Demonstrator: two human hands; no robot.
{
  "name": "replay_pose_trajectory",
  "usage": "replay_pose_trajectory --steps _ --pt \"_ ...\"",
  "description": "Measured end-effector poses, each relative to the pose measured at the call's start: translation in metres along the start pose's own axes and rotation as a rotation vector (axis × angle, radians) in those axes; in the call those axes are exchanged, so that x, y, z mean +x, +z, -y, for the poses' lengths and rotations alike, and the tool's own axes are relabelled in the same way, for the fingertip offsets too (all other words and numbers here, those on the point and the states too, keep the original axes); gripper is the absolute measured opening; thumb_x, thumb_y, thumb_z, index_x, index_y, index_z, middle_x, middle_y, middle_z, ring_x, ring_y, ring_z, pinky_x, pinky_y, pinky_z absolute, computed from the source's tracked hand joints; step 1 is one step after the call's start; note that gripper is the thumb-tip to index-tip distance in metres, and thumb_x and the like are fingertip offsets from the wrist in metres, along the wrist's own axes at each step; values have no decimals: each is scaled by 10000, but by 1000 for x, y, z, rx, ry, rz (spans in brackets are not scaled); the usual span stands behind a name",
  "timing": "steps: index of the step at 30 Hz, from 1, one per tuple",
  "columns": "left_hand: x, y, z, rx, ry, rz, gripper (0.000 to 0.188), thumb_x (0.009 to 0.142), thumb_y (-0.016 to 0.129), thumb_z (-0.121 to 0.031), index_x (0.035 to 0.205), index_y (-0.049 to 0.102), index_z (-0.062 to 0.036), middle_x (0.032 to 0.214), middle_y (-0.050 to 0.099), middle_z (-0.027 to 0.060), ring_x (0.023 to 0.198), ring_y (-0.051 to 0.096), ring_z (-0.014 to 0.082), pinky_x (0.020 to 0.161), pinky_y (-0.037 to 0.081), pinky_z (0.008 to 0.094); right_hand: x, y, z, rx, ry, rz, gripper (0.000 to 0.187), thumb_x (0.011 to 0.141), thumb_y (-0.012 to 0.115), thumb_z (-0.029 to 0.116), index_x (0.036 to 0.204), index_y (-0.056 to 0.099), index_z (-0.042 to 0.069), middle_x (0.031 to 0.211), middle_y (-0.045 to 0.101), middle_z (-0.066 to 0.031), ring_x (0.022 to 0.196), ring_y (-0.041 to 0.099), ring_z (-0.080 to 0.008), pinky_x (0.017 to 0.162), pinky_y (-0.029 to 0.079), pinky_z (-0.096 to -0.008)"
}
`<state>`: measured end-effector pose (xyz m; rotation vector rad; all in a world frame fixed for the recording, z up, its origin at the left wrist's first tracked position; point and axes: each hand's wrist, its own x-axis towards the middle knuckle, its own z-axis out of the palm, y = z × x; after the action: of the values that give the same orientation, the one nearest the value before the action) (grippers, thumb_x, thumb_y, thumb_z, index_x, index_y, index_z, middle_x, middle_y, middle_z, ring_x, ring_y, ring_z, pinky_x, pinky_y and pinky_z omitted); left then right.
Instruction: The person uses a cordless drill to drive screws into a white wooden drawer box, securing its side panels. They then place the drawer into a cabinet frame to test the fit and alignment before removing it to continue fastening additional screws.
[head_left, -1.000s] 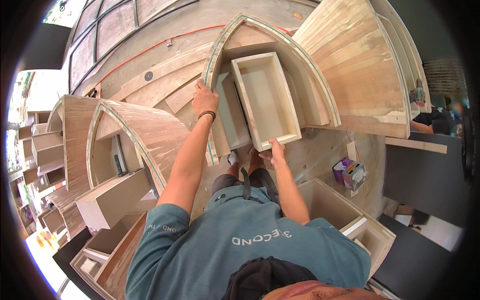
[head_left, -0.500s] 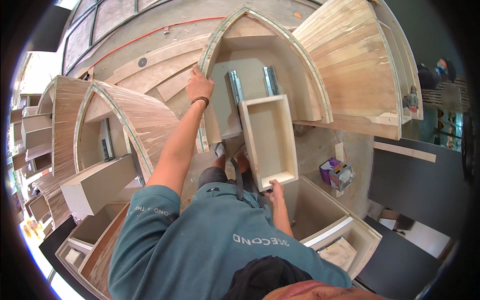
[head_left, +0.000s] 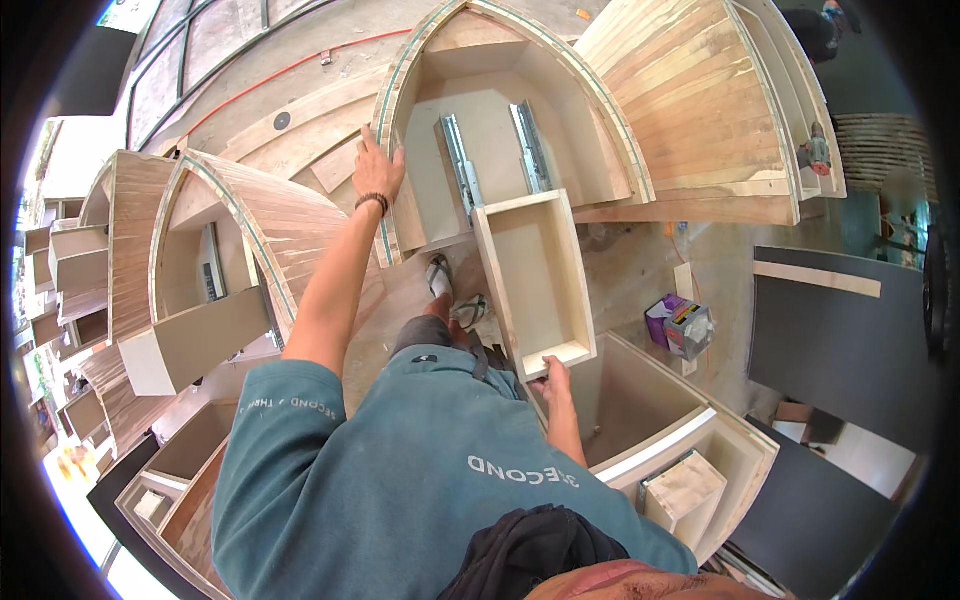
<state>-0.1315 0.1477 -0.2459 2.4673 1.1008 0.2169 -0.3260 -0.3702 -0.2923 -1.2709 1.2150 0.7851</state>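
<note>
A pale wooden drawer [head_left: 540, 275] sticks out of the boat-shaped cabinet [head_left: 622, 130], tilted slightly. Its far end meets two metal drawer slides, the left slide [head_left: 460, 165] and the right slide [head_left: 531, 150], both standing out inside the cabinet. My right hand [head_left: 556, 384] grips the drawer's near end panel, with the thumb over the rim and the fingers mostly hidden. At the cabinet's left edge, which has a green line along it, my left hand [head_left: 379, 172] lies with fingers stretched and thumb apart, holding nothing.
To the left stands a similar pointed cabinet with its drawer [head_left: 195, 340] pulled out. Behind me is another cabinet [head_left: 640, 400]. A purple and grey box [head_left: 680, 326] sits on the floor at right. A drill [head_left: 818, 150] is by the right cabinet. An orange cord [head_left: 290, 70] crosses the floor.
My left hand has loosened from the cabinet edge, its fingers now straighter. The cabinet appears higher and slightly left in view. My right hand still grips the drawer's near end.
</note>
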Motion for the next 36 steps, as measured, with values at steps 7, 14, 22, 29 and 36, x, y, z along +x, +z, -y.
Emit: replay_pose_trajectory --steps 7,14,22,29,36 --pt "-89 -16 41 -409 -141 20 782 1077 440 -512 1604 240 30 1533 445 311 1420 456 423 1166 389 475 -2 58 42 -17 -176 223 707 915 680 374 1473 432 17 1428 510 -218 1227 604 -407 977 568 -566" --pt "-187 18 127 -469 -199 -137 630 1111 386 -433 1533 393 35 1466 514 324 1361 499 451 1144 381 488 -49 94 80 -141 -406 323 444 989 605 309 1382 607 103 1199 688 -113 1004 689 -218 836 600 -411" --pt "-263 35 169 -334 -295 654 482 995 590 -455 1238 706 -54 1170 716 274 1150 665 433 1007 506 477 -25 88 82 -270 -339 238 353 1008 582 258 1311 628 82 1107 706 -83 955 692 -196 782 605 -382" --pt "-262 62 186 -306 -352 781 559 955 614 -491 1264 710 -35 1252 707 257 1227 649 390 1051 485 444 -29 99 112 -339 -416 228 325 1010 564 219 1293 629 74 1114 710 -90 954 694 -195 762 605 -374" --pt "-269 121 232 -352 -328 818 683 955 600 -553 1280 685 42 1333 649 306 1316 588 417 1083 455 459 -65 72 241 -90 -813 87 270 980 604 133 1230 671 57 1004 737 -67 862 712 -156 722 604 -348"
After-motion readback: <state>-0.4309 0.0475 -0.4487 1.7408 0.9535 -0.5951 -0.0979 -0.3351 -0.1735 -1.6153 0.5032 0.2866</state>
